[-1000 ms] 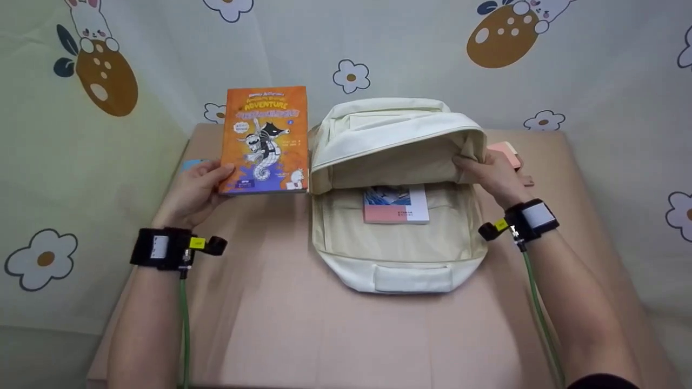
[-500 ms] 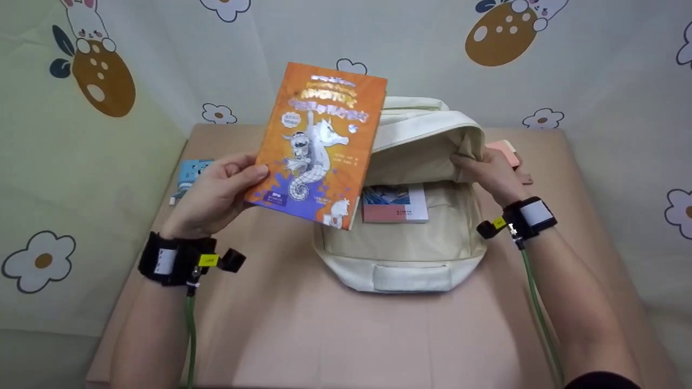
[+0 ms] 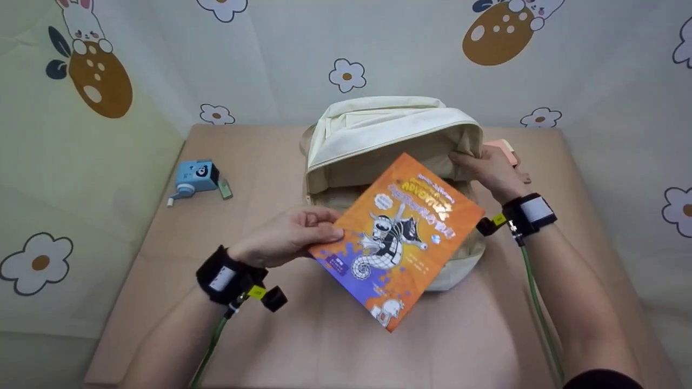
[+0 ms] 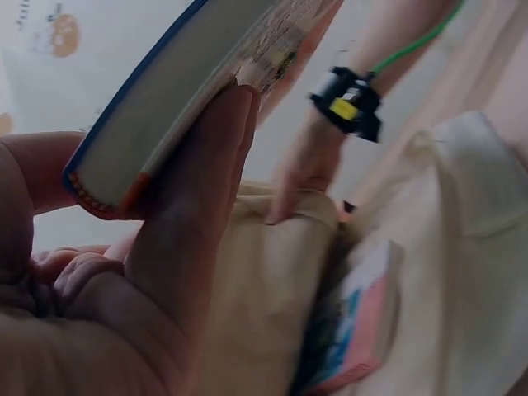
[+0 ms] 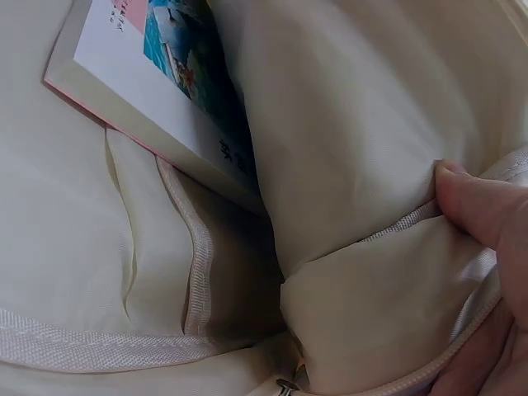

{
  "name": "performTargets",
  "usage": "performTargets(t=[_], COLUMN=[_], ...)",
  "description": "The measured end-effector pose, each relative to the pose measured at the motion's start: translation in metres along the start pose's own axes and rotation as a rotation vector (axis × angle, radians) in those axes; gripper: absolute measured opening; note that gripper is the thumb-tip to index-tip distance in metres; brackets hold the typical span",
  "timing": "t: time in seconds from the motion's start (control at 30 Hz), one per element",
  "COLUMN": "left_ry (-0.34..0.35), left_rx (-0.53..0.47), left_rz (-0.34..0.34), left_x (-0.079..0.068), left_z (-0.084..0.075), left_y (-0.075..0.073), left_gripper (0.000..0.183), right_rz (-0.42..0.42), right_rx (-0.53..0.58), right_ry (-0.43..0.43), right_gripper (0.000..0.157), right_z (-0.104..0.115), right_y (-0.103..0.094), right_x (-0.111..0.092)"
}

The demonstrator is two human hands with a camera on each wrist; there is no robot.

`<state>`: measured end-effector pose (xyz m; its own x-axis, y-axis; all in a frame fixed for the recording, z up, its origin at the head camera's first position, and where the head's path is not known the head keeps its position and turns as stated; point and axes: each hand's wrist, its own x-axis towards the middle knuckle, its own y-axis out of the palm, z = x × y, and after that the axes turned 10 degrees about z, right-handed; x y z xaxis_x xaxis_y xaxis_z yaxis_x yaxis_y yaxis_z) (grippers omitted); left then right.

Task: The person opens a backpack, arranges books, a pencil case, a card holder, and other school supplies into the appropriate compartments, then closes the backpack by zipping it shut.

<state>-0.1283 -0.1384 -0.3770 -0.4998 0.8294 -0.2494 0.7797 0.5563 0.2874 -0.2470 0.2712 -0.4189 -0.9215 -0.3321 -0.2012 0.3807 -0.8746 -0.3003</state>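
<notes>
The left hand [image 3: 294, 232], pinching a rectangular orange-and-purple paper book [image 3: 400, 243], swings it from beside the cream fabric backpack [image 3: 389, 129] to over it, bringing it near the raised flap [image 3: 367, 170] the right hand [image 3: 492, 167] grips.

Blue sharpener [image 3: 194, 175] on table [image 3: 186, 243]; 1 green block [image 3: 225, 189] just beside it; pink item [image 3: 505, 150], partly hidden; flowered cloth [image 3: 281, 59] behind.

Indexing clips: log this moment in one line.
left hand: holds orange ADVENTURE book | right hand: grips raised flap | cream backpack: second book inside
</notes>
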Motion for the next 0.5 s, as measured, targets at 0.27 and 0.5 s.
performTargets(t=[0.27,0.5], left_ry=[-0.099,-0.125], left_rx=[-0.11,-0.23], left_rz=[-0.013,-0.128], left_x=[0.028,0.042], left_z=[0.038,0.056], left_y=[-0.009,-0.022], left_gripper=[0.04,0.032], right_rz=[-0.02,-0.039], right_rx=[-0.028,-0.009], right_ry=[0.006,0.004], right_gripper=[0.051,0.053], right_z=[-0.015,-0.015], right_y=[-0.005,-0.004], right_x=[0.013,0.013])
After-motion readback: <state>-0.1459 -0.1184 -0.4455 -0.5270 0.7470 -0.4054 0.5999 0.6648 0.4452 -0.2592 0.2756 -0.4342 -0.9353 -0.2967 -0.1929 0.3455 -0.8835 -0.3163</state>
